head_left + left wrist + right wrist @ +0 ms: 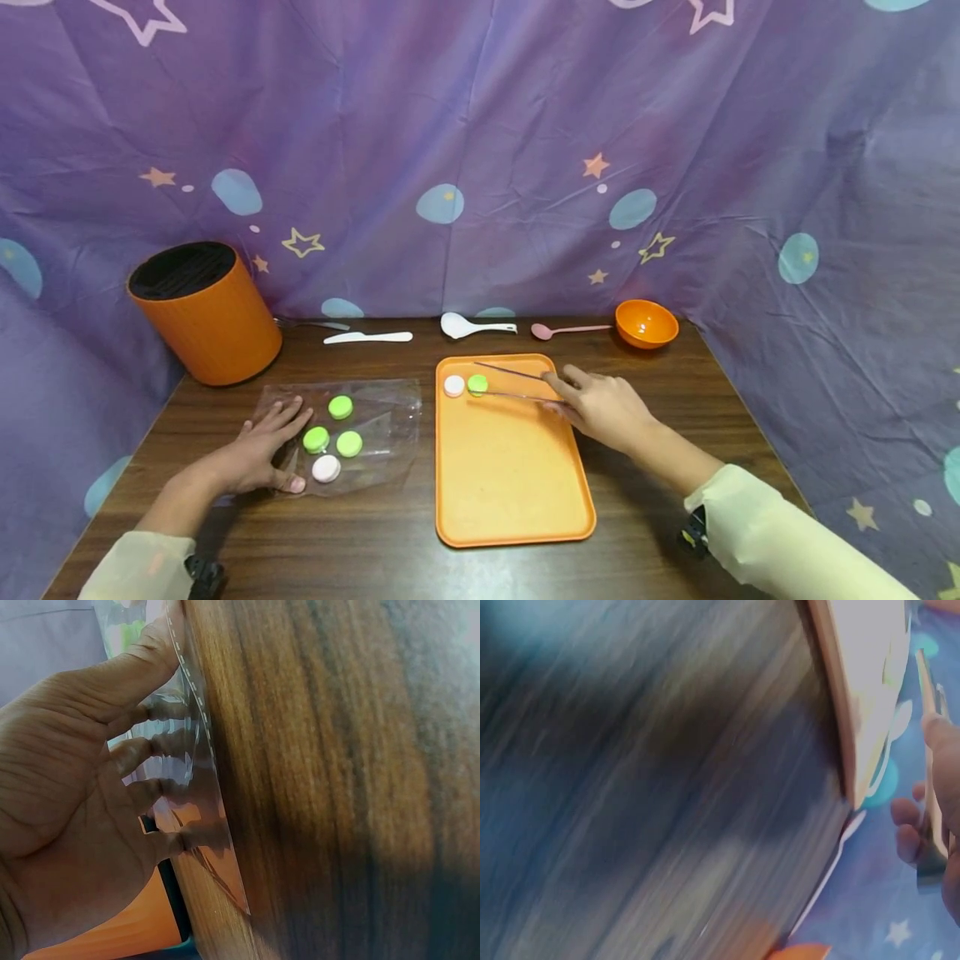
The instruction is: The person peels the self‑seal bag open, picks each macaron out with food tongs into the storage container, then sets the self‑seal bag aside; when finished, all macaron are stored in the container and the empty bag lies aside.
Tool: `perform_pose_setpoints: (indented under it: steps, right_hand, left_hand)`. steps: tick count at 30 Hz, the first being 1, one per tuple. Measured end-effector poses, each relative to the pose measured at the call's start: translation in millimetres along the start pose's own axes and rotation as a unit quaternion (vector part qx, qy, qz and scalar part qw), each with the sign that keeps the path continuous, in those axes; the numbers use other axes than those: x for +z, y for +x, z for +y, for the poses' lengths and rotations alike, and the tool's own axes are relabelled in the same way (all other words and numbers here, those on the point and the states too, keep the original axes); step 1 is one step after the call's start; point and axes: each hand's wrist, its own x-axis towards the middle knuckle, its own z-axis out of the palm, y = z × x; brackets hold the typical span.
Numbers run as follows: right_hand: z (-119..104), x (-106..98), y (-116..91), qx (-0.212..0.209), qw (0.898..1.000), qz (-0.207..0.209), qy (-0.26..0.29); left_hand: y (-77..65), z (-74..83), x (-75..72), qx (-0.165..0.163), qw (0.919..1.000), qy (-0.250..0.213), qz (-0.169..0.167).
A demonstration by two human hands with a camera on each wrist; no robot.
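Observation:
Fingers spread, my left hand [258,450] presses on a clear plastic sheet [401,408]; the left wrist view shows its see-through edge under the fingers. Three small round green pieces [341,407] and a white one [326,468] lie on the sheet beside this hand. Over the upper part of an orange tray [510,492], my right hand [603,408] holds long metal tweezers [925,679] with the prongs apart. The lower prong's tip overlaps a green round piece [477,382] on the tray. Left of that piece sits a pale pinkish-white one [453,386].
An orange cylindrical holder [217,325] with a black top stands at the back left. Along the back edge lie a fork [318,324], a white knife [367,337], a white spoon [457,325] and a pink spoon [543,332]. An orange bowl [647,325] stands at the back right.

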Motion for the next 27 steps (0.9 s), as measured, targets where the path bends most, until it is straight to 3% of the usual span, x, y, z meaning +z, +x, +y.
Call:
perform_pose_setpoints:
  steps: [6, 11, 16, 27]
  right_hand:
    - [-26.2, 2.1, 17.0, -0.035, 0.999, 0.011, -0.008]
    - [-48.0, 2.8, 28.3, -0.050, 0.999, -0.010, 0.002]
    - [-66.7, 4.9, 37.2, -0.063, 0.997, -0.024, 0.028]
    - [-90.4, 14.8, 58.9, -0.063, 0.989, -0.103, 0.082]
  left_hand:
    - [4.4, -6.5, 0.4, -0.022, 0.9997, 0.000, -0.013]
    - [1.8, 4.1, -4.0, -0.031, 0.9993, -0.002, -0.019]
    - [8.0, -9.8, -0.1, -0.031, 0.9993, 0.004, -0.021]
    - [7.1, -9.8, 1.3, -0.027, 0.9995, 0.010, -0.013]
